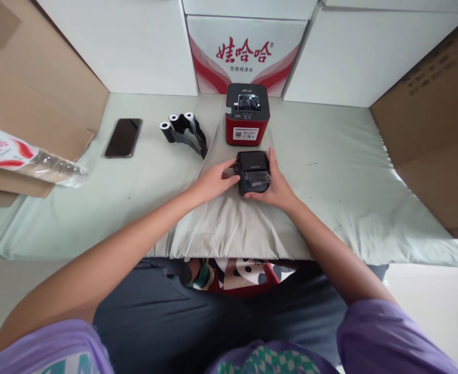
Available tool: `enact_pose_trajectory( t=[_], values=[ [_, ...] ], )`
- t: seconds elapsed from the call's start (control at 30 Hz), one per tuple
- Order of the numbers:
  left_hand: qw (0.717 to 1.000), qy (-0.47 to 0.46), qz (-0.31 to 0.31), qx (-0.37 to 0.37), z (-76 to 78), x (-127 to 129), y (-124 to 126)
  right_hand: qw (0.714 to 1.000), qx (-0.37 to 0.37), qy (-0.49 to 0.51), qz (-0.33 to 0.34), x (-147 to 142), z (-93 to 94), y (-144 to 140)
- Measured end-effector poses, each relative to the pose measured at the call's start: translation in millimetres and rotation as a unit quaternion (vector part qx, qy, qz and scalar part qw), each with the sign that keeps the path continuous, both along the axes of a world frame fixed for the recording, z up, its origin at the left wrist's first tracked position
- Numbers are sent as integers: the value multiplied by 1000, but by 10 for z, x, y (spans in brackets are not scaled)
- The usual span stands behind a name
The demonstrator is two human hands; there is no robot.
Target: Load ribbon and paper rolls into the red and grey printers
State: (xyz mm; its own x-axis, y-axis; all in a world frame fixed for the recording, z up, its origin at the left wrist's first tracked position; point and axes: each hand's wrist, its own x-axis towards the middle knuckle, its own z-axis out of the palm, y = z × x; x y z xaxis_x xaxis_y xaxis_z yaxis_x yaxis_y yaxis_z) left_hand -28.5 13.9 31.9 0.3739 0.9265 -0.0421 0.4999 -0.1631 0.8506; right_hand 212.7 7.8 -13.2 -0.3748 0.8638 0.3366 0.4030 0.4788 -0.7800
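A small black portable printer [254, 163] rests on the cloth-covered surface in front of me, with a clear, crinkled strip sticking out of its slot. My right hand [277, 184] is wrapped round its right side, thumb along the near edge and fingers up the far side. On the opposite side, my left hand [215, 182] grips the left edge with thumb and forefinger. Just behind stands a larger red and black printer [247, 117], upright, a dark glossy strip in its top. Several small paper rolls [174, 124] in black wrapping lie to the left.
A black phone [123, 137] lies on the left of the pale green cloth [330, 171]. A wrapped row of bottles [22, 153] leans in at far left. Cardboard [41, 67] borders the left, a brown box [435, 124] the right. White boxes [248, 52] stand across the back.
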Motion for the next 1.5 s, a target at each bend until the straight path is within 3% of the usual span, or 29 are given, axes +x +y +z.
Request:
enact_pose_trajectory(
  t=[0.43, 0.8, 1.23, 1.5],
  values=[
    [998, 38, -26, 36, -43, -64, -117, 999, -31, 2, 15, 47, 73, -18],
    [996, 42, -46, 60, -105, -103, -172, 998, -53, 18, -14, 149, -18, 44],
    [977, 107, -66, 170, 38, -101, -197, 999, -40, 13, 4, 113, 69, -23],
    [980, 108, -40, 160, 106, -92, -13, 995, -75, 62, -24, 78, 3, 32]
  ],
)
